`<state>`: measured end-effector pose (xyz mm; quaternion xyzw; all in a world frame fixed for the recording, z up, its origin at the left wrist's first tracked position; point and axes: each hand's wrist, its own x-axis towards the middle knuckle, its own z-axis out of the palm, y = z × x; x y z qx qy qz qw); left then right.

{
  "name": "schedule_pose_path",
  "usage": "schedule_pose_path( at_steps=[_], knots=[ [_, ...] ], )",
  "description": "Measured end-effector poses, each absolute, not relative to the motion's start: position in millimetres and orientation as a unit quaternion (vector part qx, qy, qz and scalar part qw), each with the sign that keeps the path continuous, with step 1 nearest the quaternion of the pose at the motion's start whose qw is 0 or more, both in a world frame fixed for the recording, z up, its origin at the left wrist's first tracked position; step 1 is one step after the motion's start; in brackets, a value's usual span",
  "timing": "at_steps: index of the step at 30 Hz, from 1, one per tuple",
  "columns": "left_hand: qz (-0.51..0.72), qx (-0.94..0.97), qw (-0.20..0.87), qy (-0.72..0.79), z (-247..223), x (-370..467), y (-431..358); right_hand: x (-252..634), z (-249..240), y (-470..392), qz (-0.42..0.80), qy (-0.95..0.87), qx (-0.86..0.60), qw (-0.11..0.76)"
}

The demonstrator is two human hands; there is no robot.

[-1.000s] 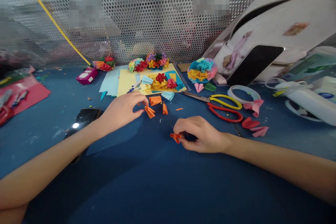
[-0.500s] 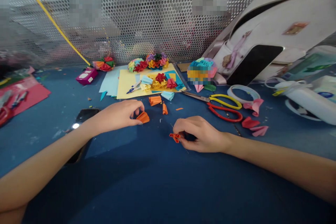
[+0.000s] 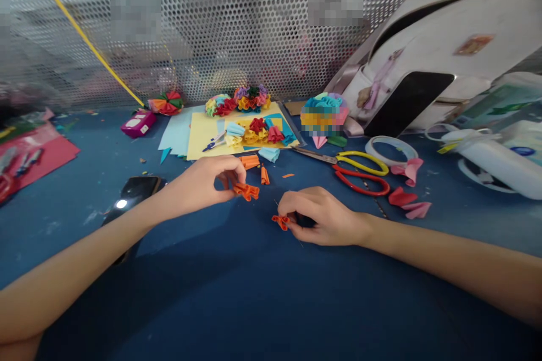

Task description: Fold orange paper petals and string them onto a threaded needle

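**Held: One Each Side**

Item: my left hand (image 3: 206, 181), thumb and fingers pinching a pleated orange paper piece (image 3: 248, 192).
Item: my right hand (image 3: 322, 215), fingertips closed on a small folded orange-red paper piece (image 3: 279, 220), low over the blue tabletop (image 3: 262, 304).
Item: one narrow folded orange paper strip (image 3: 265, 175), loose, just beyond the left-held piece.
Item: metal scissors with red and yellow handles (image 3: 337, 161), lying beyond my right hand.
Item: black glossy phone (image 3: 143, 183), partly hidden by my left forearm.
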<state>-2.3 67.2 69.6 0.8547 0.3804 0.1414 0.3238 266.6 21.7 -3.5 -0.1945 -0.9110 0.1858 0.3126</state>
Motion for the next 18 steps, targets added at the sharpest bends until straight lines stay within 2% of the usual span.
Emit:
schedule_pose_path(
  at_steps=[7,13,18],
  knots=[
    [0.155,0.836,0.372,0.374,61.9,2.4,61.6,266.2,-3.8,21.2,0.194,-0.907,-0.204,0.312],
    [0.180,0.713,0.529,0.424,44.9,7.8,57.4,266.0,-3.5,24.9,0.320,-0.835,-0.303,0.330],
    [0.157,0.705,0.538,0.434,41.5,7.3,59.7,263.6,-2.0,29.7,0.368,-0.799,-0.340,0.331]
  ],
)
